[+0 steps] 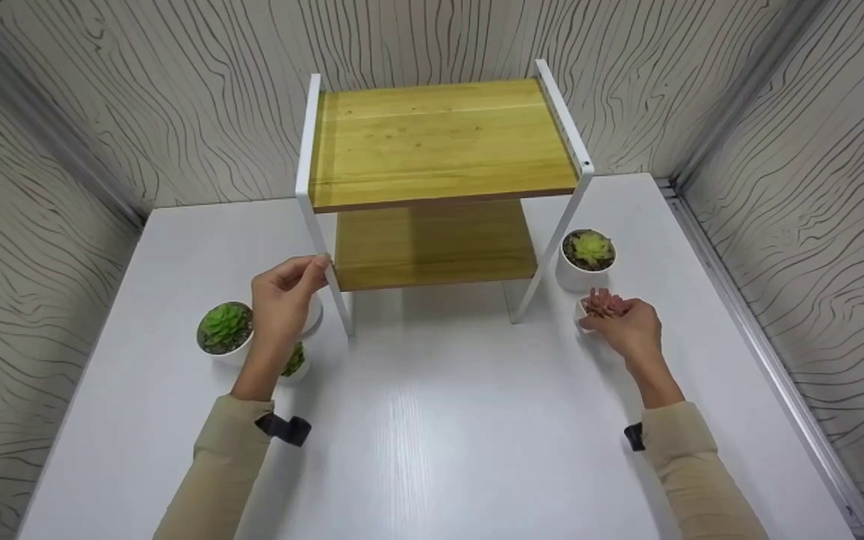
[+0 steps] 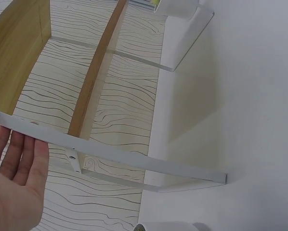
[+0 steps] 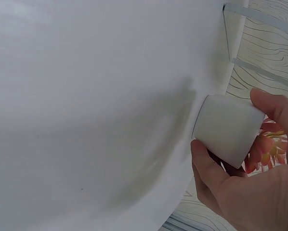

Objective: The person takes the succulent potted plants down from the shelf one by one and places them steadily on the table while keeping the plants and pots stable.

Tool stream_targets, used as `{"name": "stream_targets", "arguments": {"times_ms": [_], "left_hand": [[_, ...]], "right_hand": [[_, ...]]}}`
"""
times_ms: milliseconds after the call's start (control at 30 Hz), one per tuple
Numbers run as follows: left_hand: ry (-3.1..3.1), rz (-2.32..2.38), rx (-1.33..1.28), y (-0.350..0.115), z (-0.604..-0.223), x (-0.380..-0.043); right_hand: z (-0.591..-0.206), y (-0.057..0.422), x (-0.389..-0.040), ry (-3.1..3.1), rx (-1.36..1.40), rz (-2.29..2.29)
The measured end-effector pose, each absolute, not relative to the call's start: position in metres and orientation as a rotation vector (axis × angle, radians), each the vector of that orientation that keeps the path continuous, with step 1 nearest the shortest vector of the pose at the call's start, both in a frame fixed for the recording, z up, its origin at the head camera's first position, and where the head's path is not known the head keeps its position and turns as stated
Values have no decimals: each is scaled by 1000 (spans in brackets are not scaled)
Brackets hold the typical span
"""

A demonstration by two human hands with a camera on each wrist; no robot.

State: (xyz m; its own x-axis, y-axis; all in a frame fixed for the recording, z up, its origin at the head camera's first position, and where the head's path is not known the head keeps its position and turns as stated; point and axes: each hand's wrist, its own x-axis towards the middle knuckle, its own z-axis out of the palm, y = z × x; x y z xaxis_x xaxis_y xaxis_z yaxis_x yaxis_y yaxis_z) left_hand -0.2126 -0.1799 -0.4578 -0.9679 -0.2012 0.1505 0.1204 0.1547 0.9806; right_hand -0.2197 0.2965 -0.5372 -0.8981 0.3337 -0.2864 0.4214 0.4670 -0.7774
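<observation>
My left hand (image 1: 280, 296) pinches the white left front leg of a two-tier wooden shelf (image 1: 439, 142). In the left wrist view, the fingertips (image 2: 19, 151) lie against that flat white leg (image 2: 110, 150). On the right, my right hand (image 1: 634, 330) grips a small white pot holding a reddish succulent (image 1: 603, 301), just in front of another potted plant. The right wrist view shows thumb and fingers around the white pot (image 3: 228, 130), its red leaves (image 3: 271, 147) partly behind the hand. Whether its base touches the table I cannot tell.
A green succulent in a white pot (image 1: 589, 251) stands right of the shelf. Left of it are a larger green succulent (image 1: 224, 328), a small one (image 1: 295, 360) and a white round object (image 1: 313, 315) mostly hidden by my hand. Patterned walls (image 1: 432, 37) enclose the white table (image 1: 439, 435).
</observation>
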Motion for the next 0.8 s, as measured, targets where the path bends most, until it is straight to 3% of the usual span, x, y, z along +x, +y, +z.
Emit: {"name": "stream_targets", "arguments": {"times_ms": [800], "left_hand": [[-2206,-1879,89,-180,-459,-212]], "right_hand": [[-544,297,-216,2570,684,-1410]]}}
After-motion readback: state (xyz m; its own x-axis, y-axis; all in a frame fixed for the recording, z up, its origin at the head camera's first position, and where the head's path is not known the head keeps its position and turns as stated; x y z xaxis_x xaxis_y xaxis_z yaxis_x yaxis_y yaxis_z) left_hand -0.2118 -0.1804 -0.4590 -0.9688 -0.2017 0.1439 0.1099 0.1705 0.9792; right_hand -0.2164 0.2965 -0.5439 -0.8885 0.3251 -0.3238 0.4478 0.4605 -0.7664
